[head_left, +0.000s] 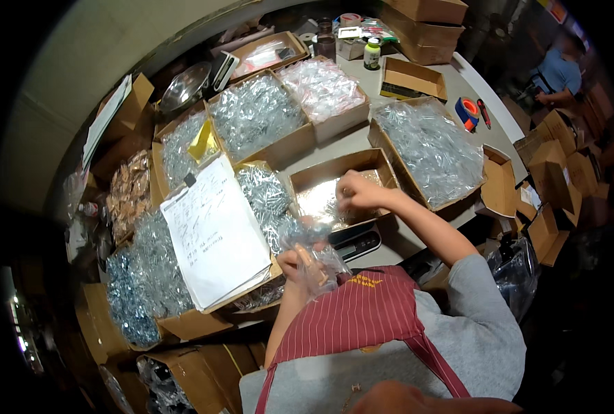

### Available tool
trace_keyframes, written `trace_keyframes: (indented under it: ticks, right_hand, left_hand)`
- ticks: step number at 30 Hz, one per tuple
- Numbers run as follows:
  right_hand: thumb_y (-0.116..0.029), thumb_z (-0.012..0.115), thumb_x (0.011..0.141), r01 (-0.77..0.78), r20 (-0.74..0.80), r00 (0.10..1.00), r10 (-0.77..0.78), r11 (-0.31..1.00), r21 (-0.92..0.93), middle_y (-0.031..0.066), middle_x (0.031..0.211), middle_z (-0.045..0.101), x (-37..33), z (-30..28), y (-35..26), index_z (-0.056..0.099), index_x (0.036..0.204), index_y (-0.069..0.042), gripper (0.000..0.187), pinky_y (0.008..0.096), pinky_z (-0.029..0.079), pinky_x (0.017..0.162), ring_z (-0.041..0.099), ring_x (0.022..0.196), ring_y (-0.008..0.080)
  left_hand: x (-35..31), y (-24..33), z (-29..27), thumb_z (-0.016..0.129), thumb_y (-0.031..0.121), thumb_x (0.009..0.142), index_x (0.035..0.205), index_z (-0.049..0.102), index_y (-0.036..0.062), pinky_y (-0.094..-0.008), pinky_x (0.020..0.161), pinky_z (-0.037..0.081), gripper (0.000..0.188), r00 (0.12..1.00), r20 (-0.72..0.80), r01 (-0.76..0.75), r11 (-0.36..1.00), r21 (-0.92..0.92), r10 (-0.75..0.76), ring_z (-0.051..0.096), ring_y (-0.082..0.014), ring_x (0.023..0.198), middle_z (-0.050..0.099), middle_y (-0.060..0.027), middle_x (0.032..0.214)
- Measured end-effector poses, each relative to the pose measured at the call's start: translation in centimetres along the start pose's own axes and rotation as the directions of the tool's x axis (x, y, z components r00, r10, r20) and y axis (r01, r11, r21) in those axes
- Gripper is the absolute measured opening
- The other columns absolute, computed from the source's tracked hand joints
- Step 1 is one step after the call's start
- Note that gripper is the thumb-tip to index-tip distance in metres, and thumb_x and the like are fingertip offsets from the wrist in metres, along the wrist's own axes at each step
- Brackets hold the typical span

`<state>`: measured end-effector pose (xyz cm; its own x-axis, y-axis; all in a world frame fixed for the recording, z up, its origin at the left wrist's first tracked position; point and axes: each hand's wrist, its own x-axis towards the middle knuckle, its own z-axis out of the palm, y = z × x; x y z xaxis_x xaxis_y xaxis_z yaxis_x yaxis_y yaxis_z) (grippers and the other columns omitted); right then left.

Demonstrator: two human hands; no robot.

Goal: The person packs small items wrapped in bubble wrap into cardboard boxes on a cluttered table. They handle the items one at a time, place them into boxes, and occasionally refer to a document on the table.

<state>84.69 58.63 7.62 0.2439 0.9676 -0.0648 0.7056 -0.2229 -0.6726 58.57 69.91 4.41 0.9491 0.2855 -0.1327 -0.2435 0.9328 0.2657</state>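
Note:
My left hand [293, 268] is closed around a clear plastic bag [314, 276] close to my apron. Something tan and some small shiny pieces show through the plastic, too blurred to make out. My right hand [356, 192] is over an open cardboard box [314, 170], its fingers curled together. Whatever they pinch is hidden. Inside that box lies a shiny, gold-toned layer [320, 200]. A dark digital scale [359, 244] with a display sits at the box's near side. Just left of my left hand, silvery bagged pieces [262, 196] fill another carton.
A clipboard with written sheets [213, 234] rests across the cartons on the left. Cartons of bagged metal parts [258, 114] surround the work area, with a large one [431, 148] on the right. Farther back are a green-labelled bottle [372, 55] and tape rolls [467, 112]. Another person [559, 72] is at far right.

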Motion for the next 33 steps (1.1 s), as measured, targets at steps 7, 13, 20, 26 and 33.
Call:
trace_keyframes:
  ticks: [7, 13, 20, 26, 33]
  right_hand:
    - [0.000, 0.059, 0.080, -0.108, -0.062, 0.976, 0.207, 0.716, 0.690, 0.0133, 0.097, 0.071, 0.3, -3.4, 1.0, 0.055, 0.099, -0.002, 0.019, 0.0291, 0.054, 0.073, 0.067, 0.086, 0.0162]
    - [-0.043, 0.076, 0.075, -0.352, 0.120, 0.905, 0.409, 0.876, -0.331, 0.0234, 0.097, 0.071, 1.5, -0.7, -0.6, 0.065, 0.107, 0.003, 0.057, 0.0450, 0.053, 0.083, 0.068, 0.094, 0.0388]
    - [-0.033, 0.075, 0.072, -0.202, 0.090, 0.974, 0.207, 0.978, -0.058, 0.0213, 0.085, 0.070, 2.3, -1.1, 1.1, 0.071, 0.087, 0.000, 0.036, 0.0473, 0.052, 0.075, 0.067, 0.085, 0.0386]
    - [-0.050, 0.086, 0.069, -0.356, 0.332, 0.783, 0.525, 0.817, -0.453, 0.0202, 0.094, 0.072, 0.1, -3.9, -1.1, 0.068, 0.096, 0.003, 0.062, 0.0419, 0.058, 0.076, 0.072, 0.088, 0.0355]
    - [-0.030, 0.077, 0.070, -0.334, 0.176, 0.907, 0.383, 0.908, -0.254, 0.0186, 0.094, 0.072, -1.0, 1.2, 2.6, 0.068, 0.092, -0.005, 0.036, 0.0440, 0.054, 0.077, 0.069, 0.090, 0.0364]
  left_hand:
    - [0.9, -0.3, 3.7, 0.060, 0.009, 0.065, 0.136, 0.046, 0.0062, -0.0377, 0.064, 0.058, 0.072, 0.940, 0.341, 0.098, 0.963, -0.250, -0.007, 0.062, -0.0289, 0.072, 0.056, -0.0200, 0.099]
    - [0.1, 0.2, 4.2, 0.055, 0.011, 0.061, 0.135, 0.045, 0.0060, -0.0383, 0.060, 0.059, 0.076, 0.988, 0.151, 0.011, 0.993, -0.120, 0.008, 0.062, -0.0291, 0.067, 0.056, -0.0185, 0.097]
    - [-0.1, 0.1, 5.0, 0.051, 0.014, 0.058, 0.131, 0.048, 0.0104, -0.0372, 0.053, 0.057, 0.073, 0.997, -0.040, 0.065, 0.992, -0.104, -0.070, 0.059, -0.0276, 0.061, 0.056, -0.0160, 0.091]
    - [0.0, -0.5, 3.7, 0.052, 0.014, 0.059, 0.130, 0.049, 0.0076, -0.0409, 0.048, 0.056, 0.071, 0.979, -0.188, 0.058, 0.990, -0.128, -0.081, 0.060, -0.0288, 0.060, 0.062, -0.0167, 0.100]
    - [0.4, -0.9, 0.7, 0.052, 0.017, 0.068, 0.121, 0.055, -0.0078, -0.0474, 0.062, 0.059, 0.058, 0.959, -0.221, 0.200, 0.975, 0.096, -0.175, 0.066, -0.0334, 0.065, 0.066, -0.0188, 0.099]
